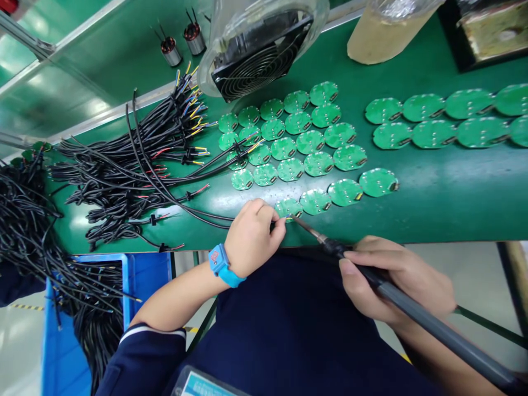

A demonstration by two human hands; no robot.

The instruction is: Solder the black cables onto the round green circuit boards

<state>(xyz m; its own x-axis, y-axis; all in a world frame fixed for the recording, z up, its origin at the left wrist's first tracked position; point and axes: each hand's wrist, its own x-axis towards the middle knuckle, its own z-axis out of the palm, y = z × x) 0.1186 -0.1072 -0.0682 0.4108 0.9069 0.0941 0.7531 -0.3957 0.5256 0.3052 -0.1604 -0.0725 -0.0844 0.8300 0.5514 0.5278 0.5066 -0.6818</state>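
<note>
My left hand point(256, 234), with a blue watch point(223, 265) on the wrist, pinches the end of a black cable point(206, 215) at the near edge of the green bench. Coloured wire tips show just past its fingers, over the leftmost round green circuit board point(289, 207) of the nearest row. Wrapped round the dark handle of a soldering iron point(371, 278) is my right hand point(396, 275). The iron's metal tip points left and lies at the wire ends, by the board's near edge. Whether it touches them cannot be made out.
Black cables point(119, 148) lie piled at the left, above a blue bin point(127, 286) holding more. Rows of green boards point(291, 169) cover the middle and right. A fan point(259, 60), two small motors point(170, 50) and a beige container point(379, 33) stand behind.
</note>
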